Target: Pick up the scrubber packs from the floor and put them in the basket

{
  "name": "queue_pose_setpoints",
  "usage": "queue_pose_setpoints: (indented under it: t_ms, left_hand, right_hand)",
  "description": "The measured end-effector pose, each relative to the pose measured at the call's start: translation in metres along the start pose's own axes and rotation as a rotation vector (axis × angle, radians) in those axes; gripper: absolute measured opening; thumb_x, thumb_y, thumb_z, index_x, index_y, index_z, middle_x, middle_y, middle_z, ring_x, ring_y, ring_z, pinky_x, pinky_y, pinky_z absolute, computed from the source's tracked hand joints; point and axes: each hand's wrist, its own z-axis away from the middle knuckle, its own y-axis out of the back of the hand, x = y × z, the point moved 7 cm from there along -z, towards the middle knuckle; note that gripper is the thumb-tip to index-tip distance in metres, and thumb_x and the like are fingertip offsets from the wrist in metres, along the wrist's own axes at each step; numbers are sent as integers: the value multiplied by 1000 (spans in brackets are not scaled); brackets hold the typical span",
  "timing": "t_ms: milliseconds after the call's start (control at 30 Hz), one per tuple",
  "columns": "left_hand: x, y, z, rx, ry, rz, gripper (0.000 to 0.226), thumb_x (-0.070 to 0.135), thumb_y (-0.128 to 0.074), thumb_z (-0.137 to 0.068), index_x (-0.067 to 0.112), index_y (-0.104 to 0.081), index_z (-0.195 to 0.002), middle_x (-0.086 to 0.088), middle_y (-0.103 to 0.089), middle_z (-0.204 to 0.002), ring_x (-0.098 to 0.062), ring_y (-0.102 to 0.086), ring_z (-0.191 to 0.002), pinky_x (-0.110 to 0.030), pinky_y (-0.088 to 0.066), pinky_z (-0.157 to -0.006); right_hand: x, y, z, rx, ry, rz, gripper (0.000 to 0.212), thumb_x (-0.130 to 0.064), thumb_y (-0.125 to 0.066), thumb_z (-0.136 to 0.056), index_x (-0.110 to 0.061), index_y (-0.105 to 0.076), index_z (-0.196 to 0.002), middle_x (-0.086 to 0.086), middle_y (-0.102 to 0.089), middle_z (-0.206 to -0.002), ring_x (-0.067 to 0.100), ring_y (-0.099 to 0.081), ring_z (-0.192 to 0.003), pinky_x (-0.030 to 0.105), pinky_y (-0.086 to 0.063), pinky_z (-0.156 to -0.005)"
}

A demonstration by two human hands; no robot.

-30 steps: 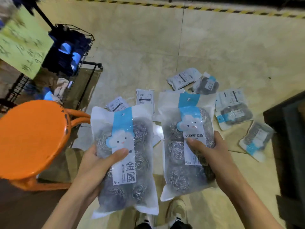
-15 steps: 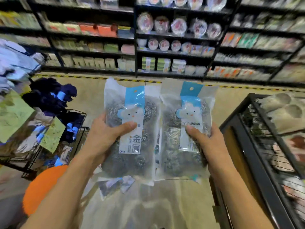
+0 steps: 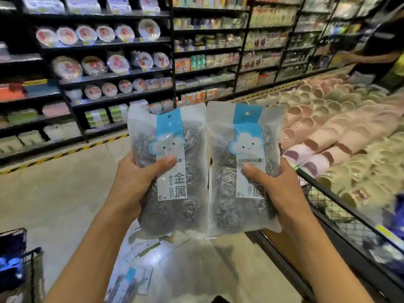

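Note:
I hold two clear scrubber packs of steel-wool balls, each with a blue cloud label, upright side by side at chest height. My left hand (image 3: pixel 133 182) grips the left scrubber pack (image 3: pixel 172 213), thumb across its label. The right scrubber pack (image 3: pixel 231 213) is gripped by my right hand (image 3: pixel 277 193), thumb on the label too. More scrubber packs (image 3: pixel 131 278) lie blurred on the floor below my arms. A black wire basket bin (image 3: pixel 341 211) full of pink and beige slippers stands just right of my right hand.
Dark store shelves (image 3: pixel 113 75) with plates and boxed goods line the far side behind a yellow-black floor stripe (image 3: pixel 65 153). A black wire rack (image 3: pixel 15 259) with blue goods sits at lower left. Another person (image 3: pixel 380 47) stands at the far right.
My view has risen from the floor to the shelves and turned right toward the slipper bin. Both hands have lifted the two packs higher, still gripping them.

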Motion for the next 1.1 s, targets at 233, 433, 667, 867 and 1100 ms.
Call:
queue_pose_setpoints:
  t_ms: [233, 433, 667, 867, 1100]
  left_hand:
    - [-24, -126, 60, -402, 89, -48, 37, 6, -82, -78, 10, -70, -113, -2, -81, -88, -18, -78, -74, -27, -60, -57]
    - [-57, -267, 179, -807, 135, -73, 51, 12, -83, -66, 8, -72, -115, -4, -81, -96, -18, -79, -81, -28, -61, -63]
    - [-102, -419, 412, -1240, 215, -140, 49, 18, -85, -64, 16, -72, -111, -6, -81, -97, -25, -79, -85, -43, -65, -74]
    - [-143, -492, 642, -1569, 293, -194, 60, 22, -88, -62, 14, -71, -119, -8, -81, -101, -28, -79, -89, -43, -63, -76]
    - [-173, -531, 858, -1881, 333, -242, 56, 21, -87, -64, 13, -72, -117, -4, -81, -98, -23, -79, -88, -37, -62, -73]
  right_hand:
    - [3, 129, 137, 430, -10, -7, 48, -17, -87, -79, -19, -67, -123, 1, -80, -107, 23, -78, -99, 45, -61, -89]
    - [14, 250, 300, 831, 4, -49, 52, -19, -87, -79, -19, -67, -126, 2, -80, -110, 24, -77, -100, 49, -60, -92]
    - [24, 373, 539, 1315, 11, -95, 58, -28, -88, -68, -21, -64, -121, -2, -80, -105, 17, -78, -94, 37, -64, -78]
    - [30, 427, 756, 1675, -5, -79, 43, -20, -86, -82, -25, -63, -118, -9, -80, -100, 11, -78, -89, 26, -62, -68]
    - [52, 443, 940, 2051, -44, -111, 48, -25, -87, -79, -23, -64, -121, -5, -80, -104, 16, -78, -91, 33, -64, -73]
